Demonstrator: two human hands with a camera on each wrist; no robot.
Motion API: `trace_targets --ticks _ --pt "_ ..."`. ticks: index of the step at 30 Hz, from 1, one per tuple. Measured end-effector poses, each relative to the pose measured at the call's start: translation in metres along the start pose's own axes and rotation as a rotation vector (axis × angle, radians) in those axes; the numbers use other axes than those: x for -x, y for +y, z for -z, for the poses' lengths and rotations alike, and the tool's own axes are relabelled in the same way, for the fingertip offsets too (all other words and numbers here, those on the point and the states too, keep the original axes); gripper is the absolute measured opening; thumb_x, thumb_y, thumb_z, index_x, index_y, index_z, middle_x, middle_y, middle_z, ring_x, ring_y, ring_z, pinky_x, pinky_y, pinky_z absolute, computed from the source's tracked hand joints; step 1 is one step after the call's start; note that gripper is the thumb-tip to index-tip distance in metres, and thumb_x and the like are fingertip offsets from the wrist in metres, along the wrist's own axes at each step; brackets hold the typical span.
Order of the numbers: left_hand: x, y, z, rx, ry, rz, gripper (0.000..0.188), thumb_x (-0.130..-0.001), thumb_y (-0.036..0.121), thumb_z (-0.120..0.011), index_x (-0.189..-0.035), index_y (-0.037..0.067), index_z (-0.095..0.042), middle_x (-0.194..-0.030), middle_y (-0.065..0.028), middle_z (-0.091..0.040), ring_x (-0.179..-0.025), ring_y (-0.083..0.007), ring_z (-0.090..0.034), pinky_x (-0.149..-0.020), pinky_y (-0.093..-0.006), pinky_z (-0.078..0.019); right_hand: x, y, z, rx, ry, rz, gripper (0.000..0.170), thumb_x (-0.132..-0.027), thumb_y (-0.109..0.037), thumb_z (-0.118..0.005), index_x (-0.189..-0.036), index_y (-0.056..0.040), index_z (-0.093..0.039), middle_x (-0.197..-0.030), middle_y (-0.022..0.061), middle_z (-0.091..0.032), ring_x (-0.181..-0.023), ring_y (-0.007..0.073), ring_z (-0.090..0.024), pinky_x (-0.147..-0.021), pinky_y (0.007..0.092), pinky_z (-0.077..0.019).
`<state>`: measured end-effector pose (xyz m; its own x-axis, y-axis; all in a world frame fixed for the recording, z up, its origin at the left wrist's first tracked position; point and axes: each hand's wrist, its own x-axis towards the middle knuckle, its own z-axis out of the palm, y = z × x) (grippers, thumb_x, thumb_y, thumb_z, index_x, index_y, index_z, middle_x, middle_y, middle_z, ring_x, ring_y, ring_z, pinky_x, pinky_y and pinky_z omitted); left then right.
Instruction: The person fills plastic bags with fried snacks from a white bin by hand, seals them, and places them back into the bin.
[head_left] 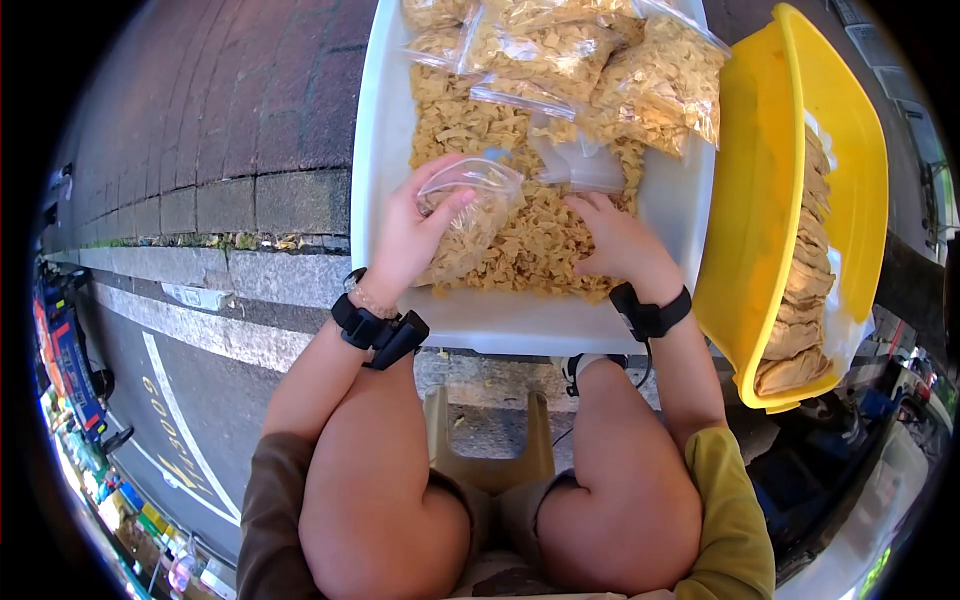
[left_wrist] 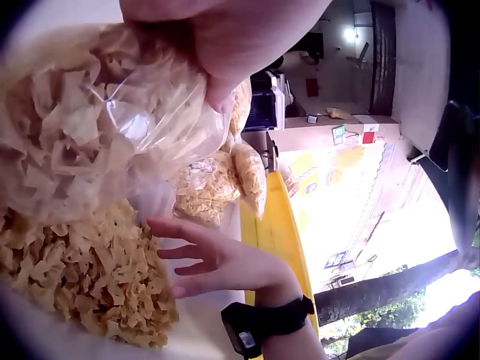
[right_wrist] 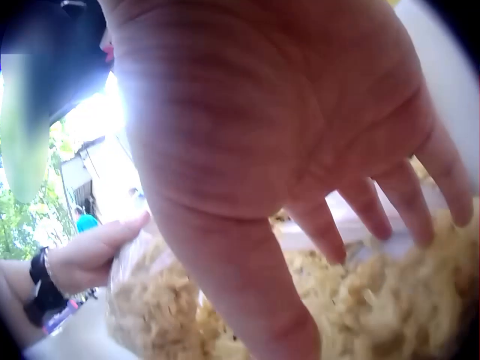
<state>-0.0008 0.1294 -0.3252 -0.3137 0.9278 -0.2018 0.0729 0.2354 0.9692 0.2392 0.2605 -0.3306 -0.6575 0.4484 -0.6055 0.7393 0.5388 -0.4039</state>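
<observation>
My left hand (head_left: 415,235) grips the rim of a clear plastic bag (head_left: 468,235) partly filled with pale, flaky pieces; the bag rests at the left of the pile. In the left wrist view the bag (left_wrist: 97,127) looks bulging, with the thumb against its edge. My right hand (head_left: 625,245) is spread over the right side of the loose flakes (head_left: 535,240), fingers apart and holding nothing. In the right wrist view its palm (right_wrist: 277,112) hangs above the flakes (right_wrist: 360,300). An empty-looking clear bag (head_left: 580,165) lies just beyond the right fingertips.
The flakes lie in a white tray (head_left: 500,325). Several filled bags (head_left: 655,85) cover its far end. To the right stands a yellow tub (head_left: 735,270) with a row of brown folded pieces (head_left: 800,300). A stool (head_left: 490,465) is between the legs.
</observation>
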Motion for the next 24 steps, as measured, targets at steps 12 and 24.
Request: trace_targets --ticks 12,24 --pt "0.004 0.003 -0.012 0.071 -0.025 -0.154 0.070 -0.081 0.008 -0.077 -0.142 0.005 -0.042 -0.127 -0.0123 -0.057 -0.117 -0.0172 -0.054 -0.099 -0.0315 -0.0465 -0.056 -0.029 -0.057 0.349 0.162 0.008 0.082 -0.067 -0.017 -0.079 -0.140 -0.0198 -0.040 -0.136 0.0230 -0.048 -0.110 0.0449 -0.058 -0.078 0.0527 -0.0527" --pt "0.002 -0.005 -0.003 -0.294 -0.188 -0.189 0.070 -0.077 0.015 -0.081 -0.137 0.002 -0.046 -0.128 -0.0129 -0.053 -0.119 -0.0233 -0.053 -0.103 -0.0345 -0.0416 -0.013 -0.019 0.005 -0.069 0.401 0.173 0.048 -0.067 0.002 -0.066 -0.114 -0.0099 -0.063 -0.097 0.0168 -0.066 -0.090 0.0372 -0.065 -0.075 0.0458 -0.0522"
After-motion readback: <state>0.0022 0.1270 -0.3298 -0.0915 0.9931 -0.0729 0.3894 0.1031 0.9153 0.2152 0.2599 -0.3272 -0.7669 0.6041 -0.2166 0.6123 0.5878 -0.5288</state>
